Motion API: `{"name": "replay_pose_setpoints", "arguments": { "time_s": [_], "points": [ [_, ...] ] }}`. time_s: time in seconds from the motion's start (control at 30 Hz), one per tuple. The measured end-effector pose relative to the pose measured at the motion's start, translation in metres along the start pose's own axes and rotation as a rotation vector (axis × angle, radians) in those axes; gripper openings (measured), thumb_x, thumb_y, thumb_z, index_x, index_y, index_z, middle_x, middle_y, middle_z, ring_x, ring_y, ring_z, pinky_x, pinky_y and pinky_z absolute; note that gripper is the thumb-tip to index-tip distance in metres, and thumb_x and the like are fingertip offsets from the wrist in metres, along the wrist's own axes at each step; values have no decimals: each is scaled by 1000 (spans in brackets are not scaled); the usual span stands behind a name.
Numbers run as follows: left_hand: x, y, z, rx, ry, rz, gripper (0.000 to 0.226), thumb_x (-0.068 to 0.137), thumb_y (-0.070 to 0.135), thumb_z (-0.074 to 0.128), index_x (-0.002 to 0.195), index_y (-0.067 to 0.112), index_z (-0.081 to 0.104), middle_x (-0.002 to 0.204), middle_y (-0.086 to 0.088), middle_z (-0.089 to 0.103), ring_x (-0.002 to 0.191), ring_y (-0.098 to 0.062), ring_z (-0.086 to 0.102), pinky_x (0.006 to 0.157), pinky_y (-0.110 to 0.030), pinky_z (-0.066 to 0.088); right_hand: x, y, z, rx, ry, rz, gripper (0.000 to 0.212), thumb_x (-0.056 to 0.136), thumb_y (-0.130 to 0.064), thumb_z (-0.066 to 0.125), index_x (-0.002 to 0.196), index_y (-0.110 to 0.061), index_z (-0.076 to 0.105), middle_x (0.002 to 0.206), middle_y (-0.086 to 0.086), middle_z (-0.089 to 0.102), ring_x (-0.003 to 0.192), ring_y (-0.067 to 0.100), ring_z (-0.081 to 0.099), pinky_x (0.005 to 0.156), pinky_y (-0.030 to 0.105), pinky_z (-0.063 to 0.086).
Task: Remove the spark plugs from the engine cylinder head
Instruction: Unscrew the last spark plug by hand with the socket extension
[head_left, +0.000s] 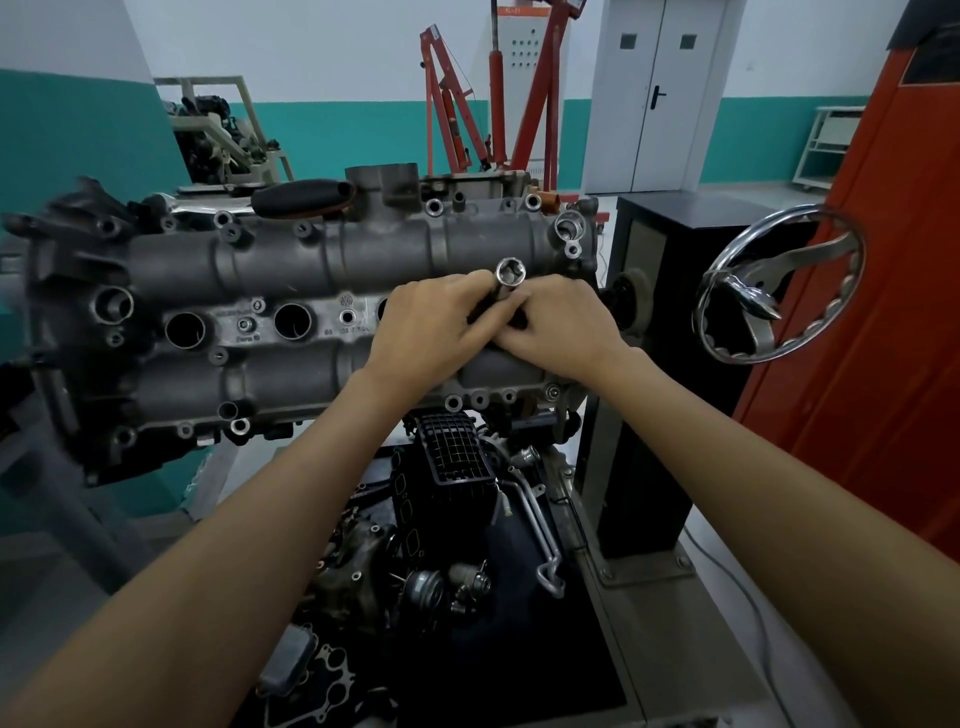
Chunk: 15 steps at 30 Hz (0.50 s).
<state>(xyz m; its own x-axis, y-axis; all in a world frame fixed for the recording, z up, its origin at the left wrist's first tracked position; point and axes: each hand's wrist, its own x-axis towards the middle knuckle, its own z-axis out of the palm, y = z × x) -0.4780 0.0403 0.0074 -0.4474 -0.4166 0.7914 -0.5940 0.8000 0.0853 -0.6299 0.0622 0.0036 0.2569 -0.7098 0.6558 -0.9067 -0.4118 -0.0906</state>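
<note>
The grey engine cylinder head (291, 260) lies across the middle of the view on a stand. Two open spark plug wells (185, 329) (292, 320) show along its centre line. Further right a third well is partly hidden by my left hand (431, 332). Both hands meet over the right end of the head. A shiny spark plug socket (510, 275) sticks up between them, its open hex end facing me. My left hand grips its shaft, and my right hand (558, 325) curls round the dark lower part of the tool. No spark plug is visible.
A chrome handwheel (779, 283) on the black stand column sits to the right, beside an orange cabinet (883, 260). Below the head are a black intake part (457, 452) and loose engine pieces. Red engine hoists (467, 119) and another engine stand at the back.
</note>
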Motion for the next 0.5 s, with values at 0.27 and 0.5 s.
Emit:
{"name": "replay_pose_setpoints", "arguments": {
  "time_s": [0.27, 0.5],
  "points": [
    [-1, 4, 1, -17, 35, 36, 34, 87, 41, 40, 79, 9, 50, 66, 5, 48, 54, -22, 51, 45, -28, 34, 0, -1, -2, -35, -68, 2, 17, 82, -32, 43, 77, -15, 41, 60, -10, 40, 57, 17, 48, 47, 27, 29],
    [0, -1, 2, 3, 33, 3, 56, 88, 52, 39, 61, 7, 57, 50, -3, 52, 47, -22, 50, 46, -29, 31, 0, 0, 0, -30, -1, 18, 23, 85, -33, 53, 78, -12, 62, 68, 3, 63, 64, 21, 57, 54, 26, 30]
  ]
}}
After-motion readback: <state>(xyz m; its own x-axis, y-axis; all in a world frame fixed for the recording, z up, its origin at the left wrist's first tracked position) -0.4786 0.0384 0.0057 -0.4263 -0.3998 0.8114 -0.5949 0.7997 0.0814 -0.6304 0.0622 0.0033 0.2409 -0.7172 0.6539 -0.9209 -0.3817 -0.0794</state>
